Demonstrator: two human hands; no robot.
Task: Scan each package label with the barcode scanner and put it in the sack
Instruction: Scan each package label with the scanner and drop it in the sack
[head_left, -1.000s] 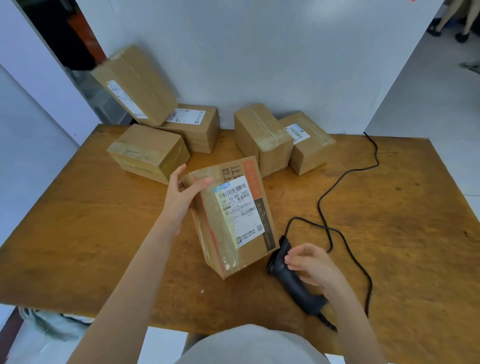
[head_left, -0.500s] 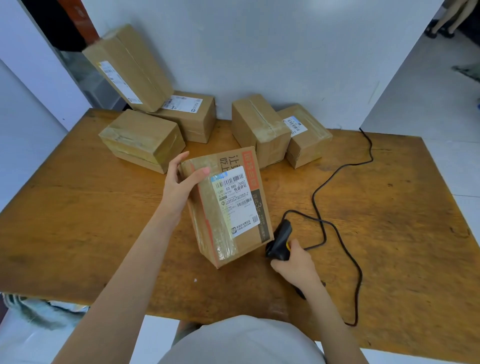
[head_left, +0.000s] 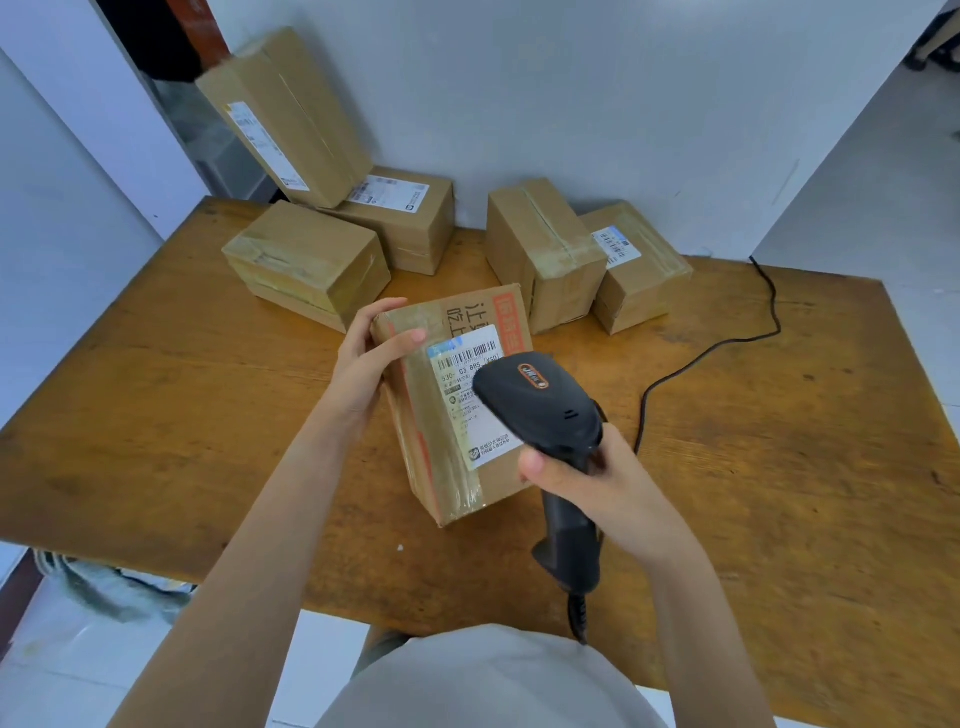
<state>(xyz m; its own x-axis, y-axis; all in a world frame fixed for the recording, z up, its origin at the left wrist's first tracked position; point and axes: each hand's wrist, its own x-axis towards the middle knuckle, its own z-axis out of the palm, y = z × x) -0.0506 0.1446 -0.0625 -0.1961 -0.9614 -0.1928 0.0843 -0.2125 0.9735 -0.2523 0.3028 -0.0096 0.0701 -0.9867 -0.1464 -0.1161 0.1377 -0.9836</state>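
Fingers of right hand (head_left: 597, 483) clamped on scanner (head_left: 540, 400) — now raised over label (head_left: 470, 371); left hand (head_left: 363, 369) grips package (head_left: 431, 447).

My taped cardboard package (head_left: 434, 457) sits tilted, white label (head_left: 460, 376) facing up; my black corded barcode scanner (head_left: 540, 402) hovers over it.

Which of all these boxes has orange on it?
The box that the left hand holds at the table's front, under the scanner. The others behind it are plain brown.
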